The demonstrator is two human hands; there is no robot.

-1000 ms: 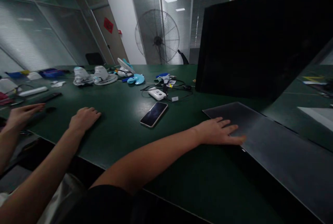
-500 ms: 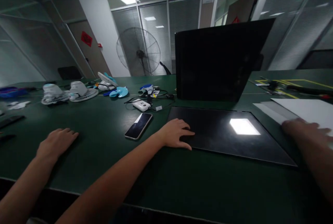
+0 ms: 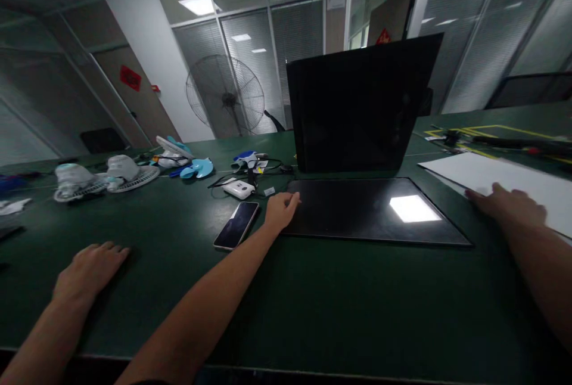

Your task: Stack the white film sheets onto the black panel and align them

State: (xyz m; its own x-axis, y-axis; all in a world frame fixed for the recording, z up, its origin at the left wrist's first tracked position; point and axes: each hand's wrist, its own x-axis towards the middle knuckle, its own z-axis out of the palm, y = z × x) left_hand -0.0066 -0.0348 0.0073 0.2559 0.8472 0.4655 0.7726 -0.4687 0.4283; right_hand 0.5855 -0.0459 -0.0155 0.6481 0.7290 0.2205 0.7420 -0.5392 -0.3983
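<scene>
My left hand (image 3: pixel 281 211) is at the left edge of a flat black screen panel (image 3: pixel 348 212), its fingers curled together on the edge. The panel lies on the green table, its glossy face reflecting a ceiling light. On the right, my right hand (image 3: pixel 513 203) is over the near edge of some white sheets (image 3: pixel 487 173); its fingers are bent on them, and the underside of its grip is hidden. A phone (image 3: pixel 236 225) lies just left of my left wrist. At far left, another person's hand (image 3: pixel 92 269) rests on the table.
Behind the panel stands a large black screen (image 3: pixel 361 108). A white device with cables (image 3: pixel 239 188), a blue fan blade (image 3: pixel 197 168) and small white fan parts (image 3: pixel 123 170) lie to the left. Yellow tape (image 3: pixel 487 129) marks the table at the far right.
My left hand has gone from spread over the panel to curled at its left edge. The panel has shifted away from me and straightened. The white sheets lie more neatly stacked under my right hand.
</scene>
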